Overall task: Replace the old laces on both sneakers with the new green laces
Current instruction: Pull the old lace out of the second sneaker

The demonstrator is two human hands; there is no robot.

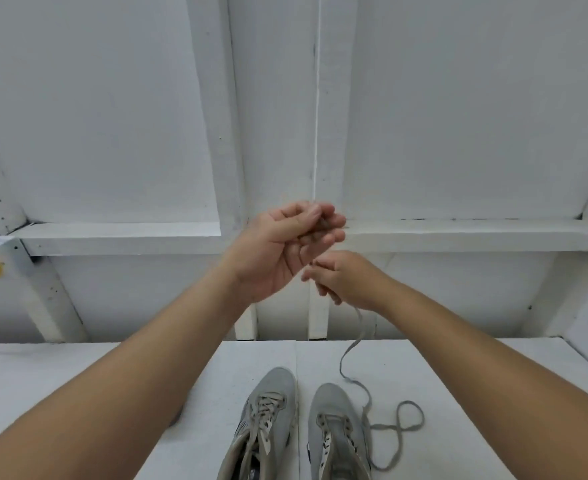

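**Loose lace gathered above the sneakers**

The lace should be wound in even turns and kept lightly taut, so that the loops lying on the table do not knot as they are drawn up; the coil should be held firmly enough that it does not slip open.

Both hands are raised at the middle of the frame, well above the table. The left hand is turned palm toward the camera, its fingers curled round what appears to be a gathered bundle of lace. The right hand, just below and beside it, is seen knuckles up, and the lace is pinched in its fingers, hanging down to the table.

The lace trails to the lower right, beside the right sneaker. The left sneaker is seen fully laced at lower centre.
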